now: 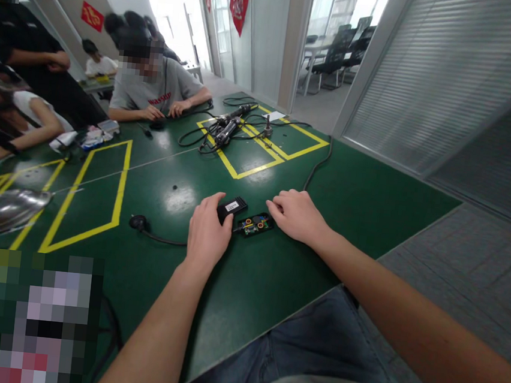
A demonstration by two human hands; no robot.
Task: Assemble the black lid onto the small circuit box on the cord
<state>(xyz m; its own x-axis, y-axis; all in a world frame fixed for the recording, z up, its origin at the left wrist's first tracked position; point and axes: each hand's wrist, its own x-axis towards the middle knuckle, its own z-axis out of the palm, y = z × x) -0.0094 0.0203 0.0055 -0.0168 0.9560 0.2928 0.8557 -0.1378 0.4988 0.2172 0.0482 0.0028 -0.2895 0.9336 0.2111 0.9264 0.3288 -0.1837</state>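
My left hand (209, 229) grips a black plastic cover (238, 205) with a white label, thumb on its near side and fingers at its far edge. Just right of that hand, an open black case (256, 224) lies on the green table, with a circuit board and copper-coloured coils showing inside. At the case's right end, my right hand (296, 214) is closed, fingers curled inward; what they hold, if anything, is hidden. From the case's left side a black cord (167, 241) runs behind my left hand to a plug (138, 222). Another cable (316, 172) leads away beyond my right hand.
The green table (363, 196) carries yellow tape outlines. Tangled cables and metal tool-like parts (227, 130) lie at the far side. A shiny metal dish (12, 207) stands at left. Across the table a person (151, 82) handles something small; other people are at the left.
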